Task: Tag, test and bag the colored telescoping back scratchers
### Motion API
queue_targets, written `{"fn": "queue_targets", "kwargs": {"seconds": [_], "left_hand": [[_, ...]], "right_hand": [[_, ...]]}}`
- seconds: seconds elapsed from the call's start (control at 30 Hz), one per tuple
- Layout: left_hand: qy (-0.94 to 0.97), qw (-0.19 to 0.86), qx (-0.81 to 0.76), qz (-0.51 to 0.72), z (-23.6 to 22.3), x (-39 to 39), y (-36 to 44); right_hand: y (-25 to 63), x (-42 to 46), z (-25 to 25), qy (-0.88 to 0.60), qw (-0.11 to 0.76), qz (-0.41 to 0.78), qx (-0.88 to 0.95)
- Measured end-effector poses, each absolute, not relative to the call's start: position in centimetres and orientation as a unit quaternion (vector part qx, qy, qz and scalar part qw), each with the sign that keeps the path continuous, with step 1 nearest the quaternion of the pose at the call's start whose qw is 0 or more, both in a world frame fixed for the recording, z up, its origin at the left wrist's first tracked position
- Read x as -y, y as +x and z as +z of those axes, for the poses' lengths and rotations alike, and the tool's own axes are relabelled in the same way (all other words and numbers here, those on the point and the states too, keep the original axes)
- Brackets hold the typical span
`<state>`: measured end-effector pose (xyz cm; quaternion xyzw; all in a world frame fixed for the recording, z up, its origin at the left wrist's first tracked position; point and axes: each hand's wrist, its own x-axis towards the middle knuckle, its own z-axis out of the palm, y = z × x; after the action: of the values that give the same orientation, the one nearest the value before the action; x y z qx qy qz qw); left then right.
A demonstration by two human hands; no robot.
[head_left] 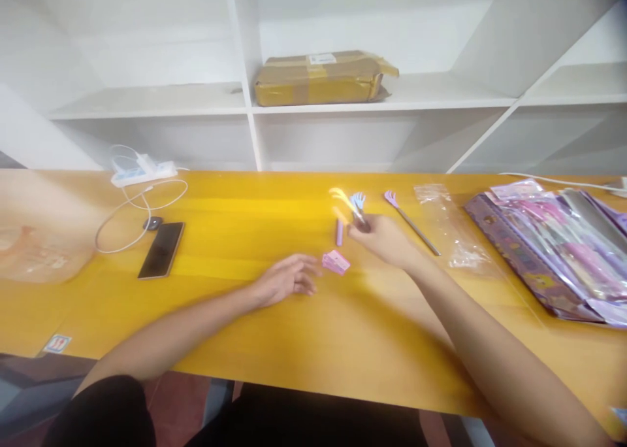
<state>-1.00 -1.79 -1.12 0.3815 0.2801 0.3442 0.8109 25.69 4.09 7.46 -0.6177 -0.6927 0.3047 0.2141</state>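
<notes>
My right hand (pixel 385 238) is closed around a small back scratcher with a pale blue hand-shaped head (pixel 358 200). A yellow hand-shaped head (pixel 343 198), blurred, sits just left of it and seems to be in the same grip. My left hand (pixel 287 280) hovers low over the table, fingers loosely apart, holding nothing. Near its fingertips lies a small stack of pink cards (pixel 336 262). A short purple stick (pixel 339 232) rests beyond the cards, left of my right hand. To the right lies a purple-headed back scratcher (pixel 411 219) with its metal rod extended.
A clear plastic bag (pixel 450 228) and an open purple folder (pixel 533 257) full of wrapped items lie at right. Leftward are a phone (pixel 161 251), a black mouse (pixel 153 223), a power strip (pixel 144 171) and a white cable. A cardboard box (pixel 318 81) stands on the shelf.
</notes>
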Motion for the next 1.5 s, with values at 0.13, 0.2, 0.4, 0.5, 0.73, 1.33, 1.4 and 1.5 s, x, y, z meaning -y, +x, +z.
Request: {"fn": "queue_targets", "kwargs": {"seconds": [0.13,0.2,0.4,0.5,0.73,1.33,1.4,1.5], "left_hand": [[0.305,0.835,-0.293,0.354,-0.4,1.4,-1.0],[0.29,0.83,-0.313,0.358,-0.2,1.2,-1.1],[0.361,0.815,-0.319,0.323,-0.9,1.7,-1.0],[0.436,0.79,-0.307,0.302,-1.4,2.0,-1.0],[0.545,0.772,-0.251,0.208,-0.6,2.2,-1.4],[0.557,0.738,-0.314,0.214,0.3,3.0,-1.2],[0.565,0.731,-0.317,0.215,0.5,3.1,-1.1],[0.587,0.709,-0.34,0.193,0.9,3.5,-0.9]], "right_hand": [[21.8,0.6,6.0,-0.466,0.263,0.444,0.719],[21.2,1.9,4.9,-0.439,0.298,0.522,0.668],[24.0,1.6,2.5,-0.397,0.437,0.665,0.457],[25.1,1.2,0.9,-0.411,0.508,0.607,0.452],[25.4,2.8,-0.2,-0.425,0.487,0.63,0.43],[25.7,2.4,0.6,-0.422,0.493,0.623,0.436],[25.9,2.5,0.6,-0.436,0.488,0.599,0.462],[26.4,2.7,0.5,-0.448,0.483,0.556,0.506]]}}
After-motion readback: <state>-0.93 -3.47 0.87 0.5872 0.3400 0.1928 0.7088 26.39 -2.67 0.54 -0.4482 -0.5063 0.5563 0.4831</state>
